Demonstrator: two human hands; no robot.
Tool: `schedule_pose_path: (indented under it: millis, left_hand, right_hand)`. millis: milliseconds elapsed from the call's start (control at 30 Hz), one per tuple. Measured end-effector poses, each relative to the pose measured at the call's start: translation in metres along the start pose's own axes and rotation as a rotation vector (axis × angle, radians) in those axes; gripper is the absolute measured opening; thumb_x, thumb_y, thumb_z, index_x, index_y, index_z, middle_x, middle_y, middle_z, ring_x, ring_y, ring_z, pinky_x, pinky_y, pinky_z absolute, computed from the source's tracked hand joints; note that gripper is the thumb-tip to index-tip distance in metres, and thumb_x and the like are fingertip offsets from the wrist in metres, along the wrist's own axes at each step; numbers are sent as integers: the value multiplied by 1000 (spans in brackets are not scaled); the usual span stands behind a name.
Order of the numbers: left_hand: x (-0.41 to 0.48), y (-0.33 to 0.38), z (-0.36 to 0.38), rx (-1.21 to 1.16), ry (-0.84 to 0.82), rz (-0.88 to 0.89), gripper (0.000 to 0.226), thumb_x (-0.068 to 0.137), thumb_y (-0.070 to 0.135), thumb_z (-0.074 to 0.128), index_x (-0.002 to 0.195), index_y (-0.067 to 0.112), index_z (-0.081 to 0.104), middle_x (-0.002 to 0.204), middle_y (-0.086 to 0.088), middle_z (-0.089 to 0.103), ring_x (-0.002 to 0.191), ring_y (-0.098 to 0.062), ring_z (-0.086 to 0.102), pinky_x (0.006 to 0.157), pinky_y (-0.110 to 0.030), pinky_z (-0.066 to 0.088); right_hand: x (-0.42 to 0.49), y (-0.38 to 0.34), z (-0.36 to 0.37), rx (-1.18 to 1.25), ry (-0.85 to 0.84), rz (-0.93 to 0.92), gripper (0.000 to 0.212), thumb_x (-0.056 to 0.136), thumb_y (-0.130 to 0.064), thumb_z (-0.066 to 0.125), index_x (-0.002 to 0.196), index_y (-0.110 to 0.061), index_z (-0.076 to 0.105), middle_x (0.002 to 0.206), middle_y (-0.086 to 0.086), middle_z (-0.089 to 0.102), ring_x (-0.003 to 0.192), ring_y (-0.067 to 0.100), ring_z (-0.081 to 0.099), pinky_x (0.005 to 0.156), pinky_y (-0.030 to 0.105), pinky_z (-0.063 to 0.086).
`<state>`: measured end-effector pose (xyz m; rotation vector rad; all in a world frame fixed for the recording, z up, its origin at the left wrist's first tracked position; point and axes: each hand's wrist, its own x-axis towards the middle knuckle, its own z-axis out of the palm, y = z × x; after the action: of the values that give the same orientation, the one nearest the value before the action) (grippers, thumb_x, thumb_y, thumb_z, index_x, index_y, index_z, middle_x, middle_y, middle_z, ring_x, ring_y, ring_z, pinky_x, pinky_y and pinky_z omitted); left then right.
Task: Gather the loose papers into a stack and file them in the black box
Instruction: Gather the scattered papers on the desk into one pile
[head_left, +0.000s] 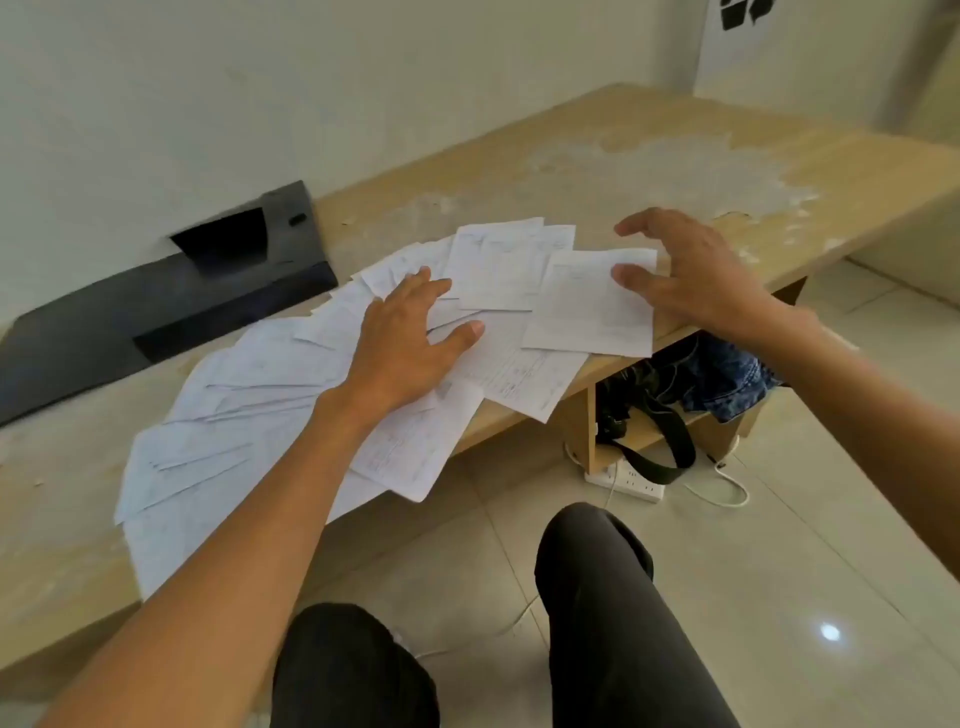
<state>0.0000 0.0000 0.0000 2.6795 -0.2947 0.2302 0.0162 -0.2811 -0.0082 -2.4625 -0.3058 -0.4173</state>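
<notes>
Your papers (291, 395) fan across the tabletop (597, 171) at centre frame, the black box (171, 296) lying upper left. Your left hand (410, 338) presses flat; your right hand (685, 270) hovers spread, empty. Thin, slippery sheets: sweep from the outer edges inward.

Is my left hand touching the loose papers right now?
Touching. The head view shows the left hand lying flat, palm down, fingers spread, pressed on the loose papers fanned across the desk.
</notes>
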Motion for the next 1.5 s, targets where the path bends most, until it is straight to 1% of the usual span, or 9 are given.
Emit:
schedule_pose_path:
  millis: [200,367,667,833,933,1100,1200,1367,1500]
  left_hand:
    - [19,1,18,41,15,32,62,88,54,50,141,25,37,156,0,21,144,-18,15,116,-43,2]
    - [17,-6,27,-66,-26,-24,59,89,53,50,140,26,39,154,2,28,140,-18,25,116,-47,17]
    - [18,-7,30,-106,-3,-33,57,86,57,51,134,26,47,150,2,36,136,-17,34,113,-48,28]
    - [17,-7,31,-103,17,-50,57,86,57,50,134,26,47,150,2,36,137,-18,34,112,-47,29]
    - [18,-7,31,-101,38,-48,57,86,57,50,133,26,47,148,2,38,135,-19,36,111,-46,33]
    - [16,-7,31,-108,37,-49,63,86,57,51,140,30,33,142,3,43,129,-19,40,106,-45,39]
    - [16,-6,28,-201,65,-23,64,87,50,56,141,31,28,144,3,41,129,-18,41,104,-43,41]
    - [17,-4,12,-302,260,-86,49,87,42,61,130,23,47,138,3,48,125,-14,44,103,-37,41]
    - [13,-20,-9,-30,260,-239,57,78,61,60,121,23,56,136,1,52,125,-21,46,108,-49,33]
  right_hand:
    - [1,10,5,-172,-93,52,58,84,-48,60,131,-20,43,133,4,51,112,24,52,84,33,38]
    - [8,9,8,-309,-152,43,52,86,-54,51,127,-22,49,139,4,48,124,26,45,101,43,33]
    - [29,1,21,-339,-166,56,46,89,-54,46,123,-25,53,138,5,48,124,27,44,101,44,32]
    - [24,-18,37,-439,62,133,54,91,-59,37,125,-19,50,129,12,52,115,33,49,89,46,40]
    - [24,-30,47,-493,49,155,59,88,-64,36,119,-17,54,114,11,59,104,33,53,83,44,42]
    - [46,-37,64,-470,-66,124,53,91,-57,38,125,-18,52,129,11,52,117,32,46,94,47,35]
    - [50,-38,67,-352,-28,161,56,92,-57,37,133,-20,47,140,12,43,126,33,42,101,49,31]
    - [45,-38,64,-351,42,201,66,87,-64,41,130,-15,47,123,15,58,114,36,50,95,47,36]
    - [57,-36,67,-348,-76,145,65,85,-62,47,132,-17,45,130,13,54,121,35,45,101,48,31]
